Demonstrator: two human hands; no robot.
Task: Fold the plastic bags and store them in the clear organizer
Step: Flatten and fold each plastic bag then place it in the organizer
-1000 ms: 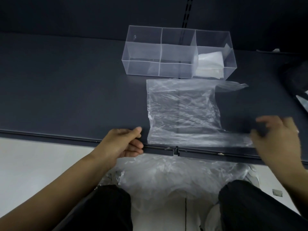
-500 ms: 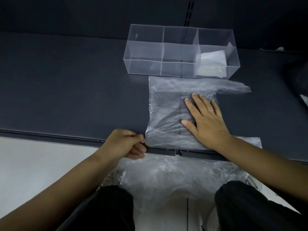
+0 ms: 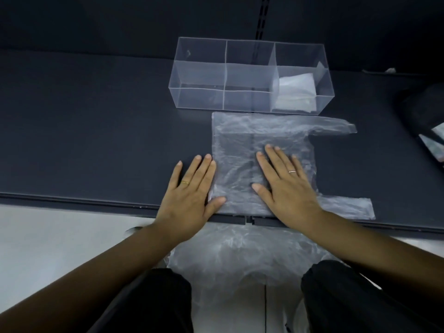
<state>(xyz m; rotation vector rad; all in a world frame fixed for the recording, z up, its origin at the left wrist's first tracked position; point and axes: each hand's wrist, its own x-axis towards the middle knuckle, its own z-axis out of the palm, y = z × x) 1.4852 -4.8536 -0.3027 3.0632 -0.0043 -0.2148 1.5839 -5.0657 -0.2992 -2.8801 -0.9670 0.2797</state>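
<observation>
**Flattening one plastic bag, folding not yet begun**

Both hands are lying flat, fingers straight and gripping nothing. The left hand is touching the bag's left edge and the right hand is pressing its middle on the worktop, just before the clear organizer. One folded bag is sitting in its right compartment, and a heap of bags is waiting on the lap, so most of the work seems left.

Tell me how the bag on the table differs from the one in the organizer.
The table bag lies spread flat, handles out to the right; the organizer bag is folded into a packet. The table bag looks see-through, the organizer bag whiter. The right hand presses the table bag; no hand touches the organizer bag. Both are thin plastic.
</observation>
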